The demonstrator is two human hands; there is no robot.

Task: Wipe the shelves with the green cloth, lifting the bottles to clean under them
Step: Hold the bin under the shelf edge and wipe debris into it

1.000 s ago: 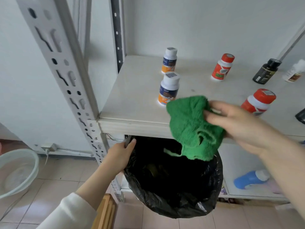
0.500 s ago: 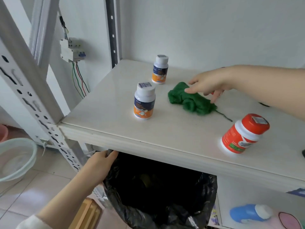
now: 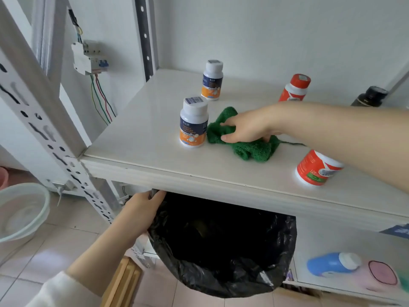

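Note:
The green cloth point(image 3: 247, 145) lies bunched on the white shelf point(image 3: 141, 138), just right of a white-capped bottle with a blue and orange label point(image 3: 193, 122). My right hand point(image 3: 247, 126) rests on the cloth with fingers fairly straight, pressing it down. A second blue and orange bottle point(image 3: 212, 80) stands further back. A red-capped bottle point(image 3: 295, 87) stands behind my forearm and another red bottle point(image 3: 316, 168) near the front edge. My left hand point(image 3: 141, 209) grips the rim of a black bin bag point(image 3: 221, 247) held below the shelf edge.
A dark bottle point(image 3: 370, 96) stands at the back right. The lower shelf holds a lying blue bottle point(image 3: 332, 263) and a pink item point(image 3: 381, 273). A clear basin point(image 3: 21, 211) sits on the tiled floor at left. A breaker box with wires point(image 3: 89, 57) hangs on the wall.
My right hand carried the cloth from over the bag onto the shelf, then slid it forward and left up to the near blue and orange bottle. My left hand kept holding the bag.

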